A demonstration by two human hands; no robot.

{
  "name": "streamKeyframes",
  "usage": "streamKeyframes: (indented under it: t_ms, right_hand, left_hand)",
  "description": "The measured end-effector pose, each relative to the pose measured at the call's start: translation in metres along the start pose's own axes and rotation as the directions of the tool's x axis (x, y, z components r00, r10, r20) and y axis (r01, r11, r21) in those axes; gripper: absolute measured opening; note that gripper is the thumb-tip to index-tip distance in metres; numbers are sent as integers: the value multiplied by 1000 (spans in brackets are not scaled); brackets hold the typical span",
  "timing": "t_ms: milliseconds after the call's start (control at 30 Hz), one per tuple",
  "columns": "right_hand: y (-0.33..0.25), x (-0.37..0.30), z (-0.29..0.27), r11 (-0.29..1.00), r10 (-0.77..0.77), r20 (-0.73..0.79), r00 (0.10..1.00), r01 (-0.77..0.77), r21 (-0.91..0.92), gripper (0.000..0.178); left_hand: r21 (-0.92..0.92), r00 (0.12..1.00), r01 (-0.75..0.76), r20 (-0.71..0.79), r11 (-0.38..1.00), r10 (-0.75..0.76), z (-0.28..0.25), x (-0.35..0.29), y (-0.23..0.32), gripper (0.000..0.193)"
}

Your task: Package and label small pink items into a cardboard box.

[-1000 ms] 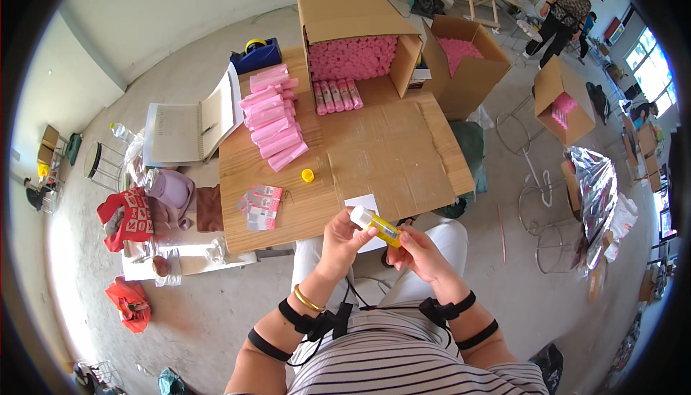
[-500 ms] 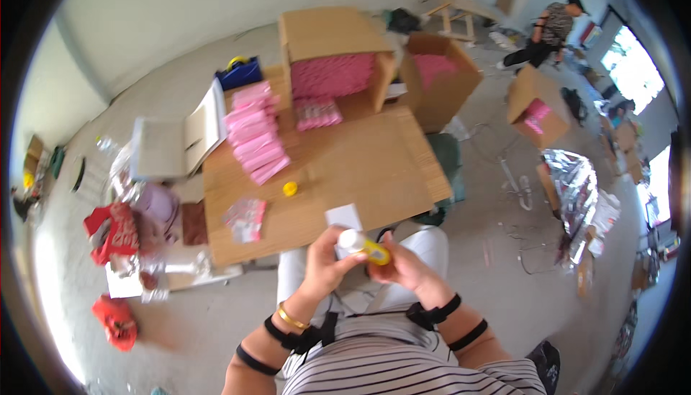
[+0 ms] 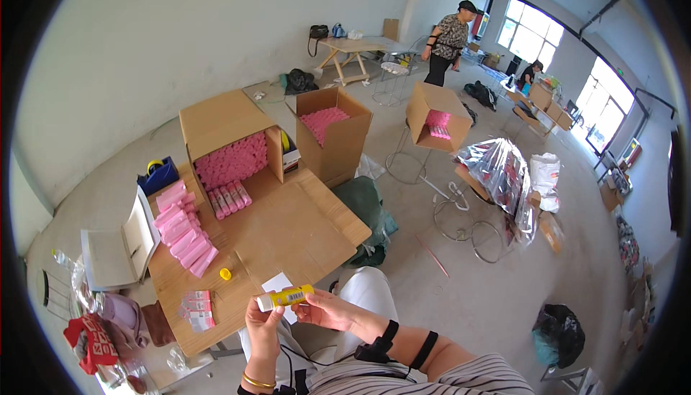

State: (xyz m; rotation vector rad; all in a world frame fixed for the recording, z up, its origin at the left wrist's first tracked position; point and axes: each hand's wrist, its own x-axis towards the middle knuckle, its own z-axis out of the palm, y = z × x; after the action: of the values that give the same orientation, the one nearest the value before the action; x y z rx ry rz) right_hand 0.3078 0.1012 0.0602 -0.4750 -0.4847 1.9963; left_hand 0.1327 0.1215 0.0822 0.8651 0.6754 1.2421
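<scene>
the yellow tube (image 3: 288,297) lies roughly level in the air, held between both hands just off the near edge of the table (image 3: 302,237), above the person's lap. its white end points left, its yellow end right. the left hand (image 3: 263,321) has its fingers curled shut around the white end. the right hand (image 3: 324,311) pinches the yellow end between thumb and fingertips, the other fingers loosely bent.

a white card (image 3: 277,285) lies on the table edge just behind the tube. a yellow cap (image 3: 225,274) sits on the table to the left of the card, apart from it. a small stack of pink packets (image 3: 198,307) lies near the table's left front corner. a row of pink boxes (image 3: 183,226) runs along the left side of the table. an open carton (image 3: 230,136) lies on its side at the far end, packed with pink tubes; more pink tubes (image 3: 229,199) lie loose in front of it.

a second carton (image 3: 335,136) with pink contents stands on the floor beyond the table, and a third (image 3: 435,114) rests on a wire stool. a person (image 3: 448,42) stands by a far wooden table (image 3: 356,46).
</scene>
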Motion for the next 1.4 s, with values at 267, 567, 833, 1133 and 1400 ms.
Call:
streamKeyframes:
  t_ms: [267,567,833,1133,1400]
  right_hand:
    - [-2,1,-5,980,0,-88,996,18,199,31]
    - [-23,-16,-17,955,-160,-259,953,216,204,26]
    - [-16,-10,-41,920,-170,-309,936,263,292,26]
    - [-17,-12,-56,900,-202,-361,910,318,299,26]
    - [-20,-30,-61,877,-182,-437,881,346,332,26]
  left_hand:
    - [277,983,2,173,961,-52,5,0,-5,59]
    - [618,938,174,131,766,-319,-13,-4,-21,40]
    - [856,931,-96,258,509,-259,-28,-4,-30,35]
    - [904,899,-158,298,397,-322,-41,-2,-40,38]
    - [937,912,-101,221,334,-345,-44,-7,-47,44]
